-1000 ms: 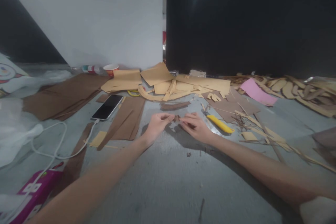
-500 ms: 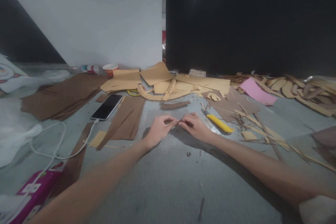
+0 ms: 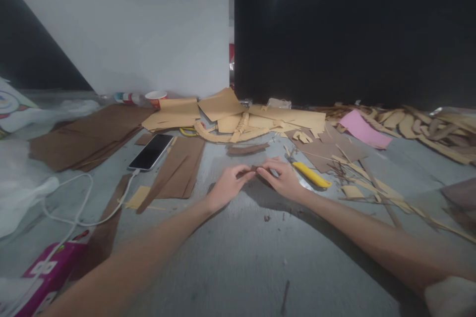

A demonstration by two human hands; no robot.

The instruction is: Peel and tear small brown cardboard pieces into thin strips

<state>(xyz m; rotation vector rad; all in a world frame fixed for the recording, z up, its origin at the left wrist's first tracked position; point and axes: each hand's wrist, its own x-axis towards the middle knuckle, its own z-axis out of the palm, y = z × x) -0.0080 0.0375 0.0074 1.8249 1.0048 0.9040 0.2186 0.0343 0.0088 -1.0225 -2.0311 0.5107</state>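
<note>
My left hand (image 3: 228,185) and my right hand (image 3: 281,178) meet over the middle of the grey table, fingertips almost touching. Between them they pinch a small dark brown strip (image 3: 254,169), mostly covered by the fingers; its exact shape does not show. Just beyond the hands lies a curved brown strip (image 3: 248,149). Right of my right hand rests a yellow utility knife (image 3: 310,173). A stack of brown sheets (image 3: 184,171) lies left of my left hand.
A phone (image 3: 151,151) on a white cable (image 3: 89,193) lies left, with a magenta power strip (image 3: 55,267) nearer. Tan sheets (image 3: 174,111) and a paper cup (image 3: 156,98) stand at the back. Thin offcuts (image 3: 372,185) and a pink sheet (image 3: 364,130) are at the right.
Both hands have shifted slightly, and their fingers have turned a little. More of the brown strip shows between the fingertips now. The things on the table are unmoved.
</note>
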